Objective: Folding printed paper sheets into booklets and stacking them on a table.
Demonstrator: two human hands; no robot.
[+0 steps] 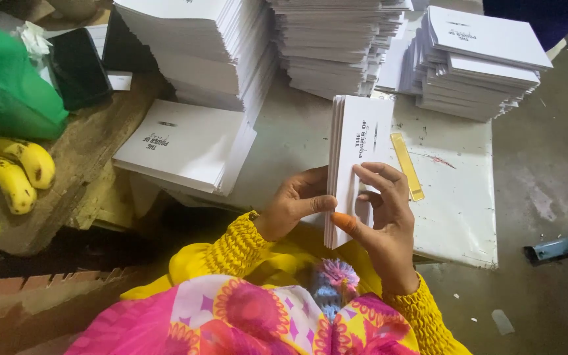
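Note:
A thin stack of white folded printed sheets (356, 141) stands on edge on the white work table (455, 217), held between both hands. My left hand (294, 204) grips its left side, thumb pressed against the near edge. My right hand (379, 213) holds the right face, fingers spread over the paper, with an orange-tipped thumb at the bottom corner. Both wrists wear yellow knitted sleeves.
Tall piles of the same white sheets (198, 46) fill the back of the table, a lower pile (182, 144) lies at left and another (478, 62) at right. A yellow flat strip (407, 166) lies beside the held stack. Bananas (14, 171), a green bag (8, 85) and a black phone (80, 66) sit at left.

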